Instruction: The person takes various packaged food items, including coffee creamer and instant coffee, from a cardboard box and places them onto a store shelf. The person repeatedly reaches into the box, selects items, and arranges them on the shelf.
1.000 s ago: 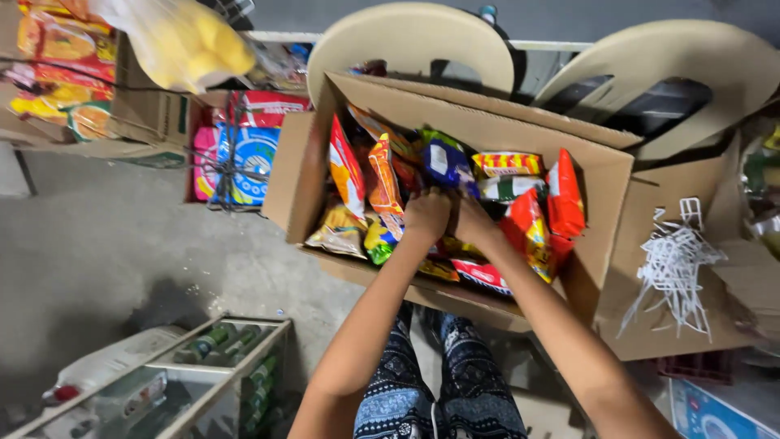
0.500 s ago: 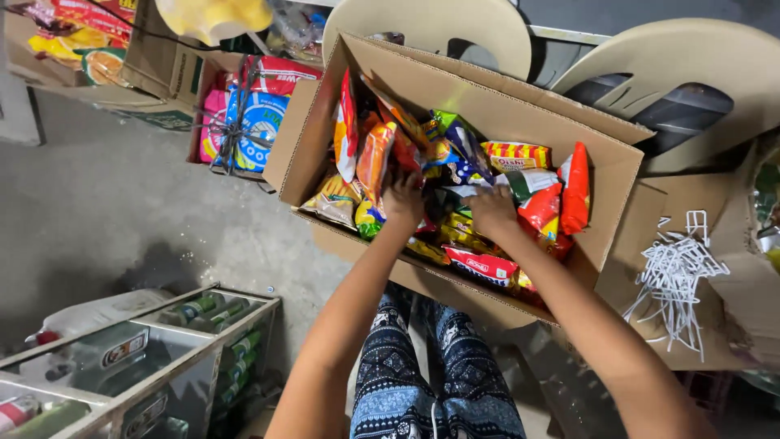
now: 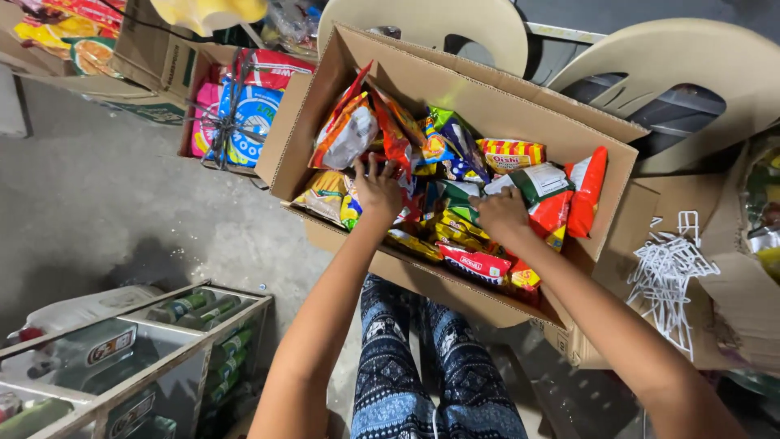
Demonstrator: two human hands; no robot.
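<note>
An open cardboard box (image 3: 496, 96) stands in front of me, packed with colourful snack packets (image 3: 455, 162). My left hand (image 3: 376, 189) reaches into the box's left side with fingers spread, pressing against an orange and silver packet (image 3: 345, 130) that leans toward the left wall. My right hand (image 3: 502, 215) lies on the packets in the middle of the box, next to a green and white packet (image 3: 540, 180); its fingers are tucked among the packets and I cannot tell whether they grip one. A red packet (image 3: 587, 191) stands upright at the right wall.
Two beige plastic chairs (image 3: 674, 61) stand behind the box. A tied bundle of blue and pink packs (image 3: 240, 122) sits in a carton at the left. White plastic hooks (image 3: 666, 276) lie on cardboard at the right. A glass cabinet with bottles (image 3: 162, 341) stands at lower left.
My hands have moved apart: the left went to the box's left side and pushed the orange packets over, the right slid toward the middle right. The view shifted slightly.
</note>
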